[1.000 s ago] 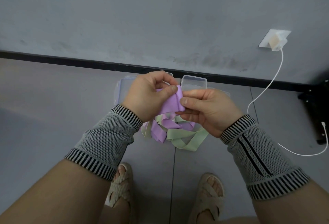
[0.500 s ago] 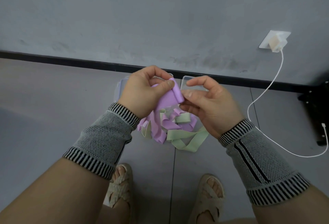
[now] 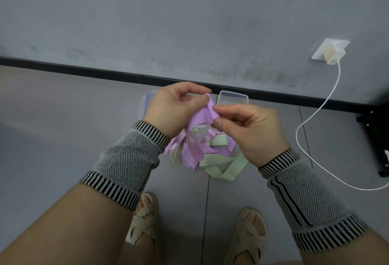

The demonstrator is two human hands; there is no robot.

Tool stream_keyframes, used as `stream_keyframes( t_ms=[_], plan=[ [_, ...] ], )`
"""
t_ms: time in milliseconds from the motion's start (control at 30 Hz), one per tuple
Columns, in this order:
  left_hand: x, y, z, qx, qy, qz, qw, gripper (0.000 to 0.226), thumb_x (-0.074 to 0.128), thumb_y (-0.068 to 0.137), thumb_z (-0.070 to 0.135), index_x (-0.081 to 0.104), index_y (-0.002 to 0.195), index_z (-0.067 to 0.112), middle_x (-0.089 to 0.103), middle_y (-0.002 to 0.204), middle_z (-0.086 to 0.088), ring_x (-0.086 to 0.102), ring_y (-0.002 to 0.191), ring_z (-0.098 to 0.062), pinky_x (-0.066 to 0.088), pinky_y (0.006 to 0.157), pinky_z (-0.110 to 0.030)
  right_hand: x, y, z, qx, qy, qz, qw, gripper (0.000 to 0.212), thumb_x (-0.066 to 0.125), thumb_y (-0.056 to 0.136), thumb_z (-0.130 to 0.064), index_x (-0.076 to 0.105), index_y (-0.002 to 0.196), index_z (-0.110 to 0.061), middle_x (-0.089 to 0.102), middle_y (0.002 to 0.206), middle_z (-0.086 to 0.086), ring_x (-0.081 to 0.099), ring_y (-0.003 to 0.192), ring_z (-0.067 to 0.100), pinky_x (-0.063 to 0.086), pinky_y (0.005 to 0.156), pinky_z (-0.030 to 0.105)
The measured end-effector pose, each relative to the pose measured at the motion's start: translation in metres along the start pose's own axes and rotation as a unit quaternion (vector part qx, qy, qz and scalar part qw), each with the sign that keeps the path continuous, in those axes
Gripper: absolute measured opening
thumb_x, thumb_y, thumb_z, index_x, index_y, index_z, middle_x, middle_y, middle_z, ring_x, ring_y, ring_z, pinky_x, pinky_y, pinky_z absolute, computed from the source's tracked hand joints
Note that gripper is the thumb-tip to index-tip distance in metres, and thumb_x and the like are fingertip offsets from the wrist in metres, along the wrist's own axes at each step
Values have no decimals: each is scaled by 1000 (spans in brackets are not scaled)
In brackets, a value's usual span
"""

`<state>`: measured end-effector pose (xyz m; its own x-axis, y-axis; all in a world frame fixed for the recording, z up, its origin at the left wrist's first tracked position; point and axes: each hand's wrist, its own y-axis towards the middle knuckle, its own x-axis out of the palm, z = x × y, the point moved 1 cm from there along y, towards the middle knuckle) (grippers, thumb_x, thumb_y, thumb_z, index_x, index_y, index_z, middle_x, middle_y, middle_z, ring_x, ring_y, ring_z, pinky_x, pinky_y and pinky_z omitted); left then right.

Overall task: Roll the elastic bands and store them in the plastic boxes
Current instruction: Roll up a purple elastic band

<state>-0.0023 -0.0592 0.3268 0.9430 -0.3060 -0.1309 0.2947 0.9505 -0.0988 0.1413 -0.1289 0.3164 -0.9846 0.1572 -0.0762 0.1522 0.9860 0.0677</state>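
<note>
On the grey floor (image 3: 63, 138) near the wall lie two clear plastic boxes (image 3: 233, 98). The left hand (image 3: 176, 109) and right hand (image 3: 250, 130) pinch a purple elastic band (image 3: 202, 117), hanging downward above perhaps several tangled bands (image 3: 210, 155).

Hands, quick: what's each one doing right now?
Left hand: pinches the purple band at its top edge.
Right hand: pinches the same band.

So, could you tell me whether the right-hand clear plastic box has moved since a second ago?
No. The clear plastic box still sits just before the black baseboard, unmoved.
</note>
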Motion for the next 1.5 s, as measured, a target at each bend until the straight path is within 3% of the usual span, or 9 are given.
stream_keyframes(
  t_ms=[300,500,700,800,900,1033,1167,1333,1500],
  plan=[
    [-2,1,-2,3,35,8,999,7,67,83,11,69,83,17,68,67,-1,58,60,-7,50,63,-25,2,1,6,-56,-85,7,995,28,71,78,5,72,89,-21,68,70,-19,67,68,-2,52,69,12],
    [-2,1,-5,37,74,-25,996,16,65,84,7,66,80,23,69,74,-3,59,68,-10,50,72,-29,-6,7,6,78,54,-23,995,14,66,82,1,67,82,-13,73,73,7,69,70,22,59,76,38],
    [6,-2,-4,62,137,-58,987,20,66,85,15,54,89,30,71,74,5,61,63,1,48,60,-14,-6,10,8,118,12,-15,993,19,70,80,-1,56,84,-14,71,73,15,66,65,26,56,74,48],
    [6,-2,-3,61,140,-59,986,23,66,85,16,50,93,31,72,77,3,65,68,-4,50,66,-20,-10,9,7,106,-7,-35,994,25,70,80,-3,54,89,-19,72,73,8,66,66,21,56,74,42],
    [3,-1,-4,39,102,-68,992,26,65,86,14,49,96,32,73,83,-3,69,80,-19,55,78,-39,-10,5,5,81,-36,-90,992,46,72,77,0,54,103,-33,73,75,-3,69,72,14,57,72,28],
    [3,-2,-4,23,73,-100,992,27,63,87,11,48,103,27,73,87,-8,69,86,-28,54,83,-50,-7,3,5,61,-47,-111,991,54,71,79,-1,53,114,-37,71,70,-2,67,70,16,55,75,32],
    [3,-3,-3,24,73,-115,990,27,61,88,10,47,106,25,74,87,-7,70,84,-28,55,81,-43,-7,4,3,45,-42,-107,992,42,66,83,0,58,109,-32,67,67,6,65,66,16,56,71,31],
    [-6,-1,-8,0,152,-132,980,19,62,87,21,52,103,25,67,63,8,59,59,-4,48,60,-22,-12,5,5,50,-35,-97,993,42,66,82,4,61,106,-29,66,64,3,63,62,16,56,68,28],
    [-15,1,-11,17,215,-132,968,15,58,90,16,53,93,30,57,54,10,49,51,-6,41,51,-16,-17,6,7,53,-49,-91,993,42,69,80,2,61,106,-30,67,62,0,63,60,15,55,69,38]
  ],
)
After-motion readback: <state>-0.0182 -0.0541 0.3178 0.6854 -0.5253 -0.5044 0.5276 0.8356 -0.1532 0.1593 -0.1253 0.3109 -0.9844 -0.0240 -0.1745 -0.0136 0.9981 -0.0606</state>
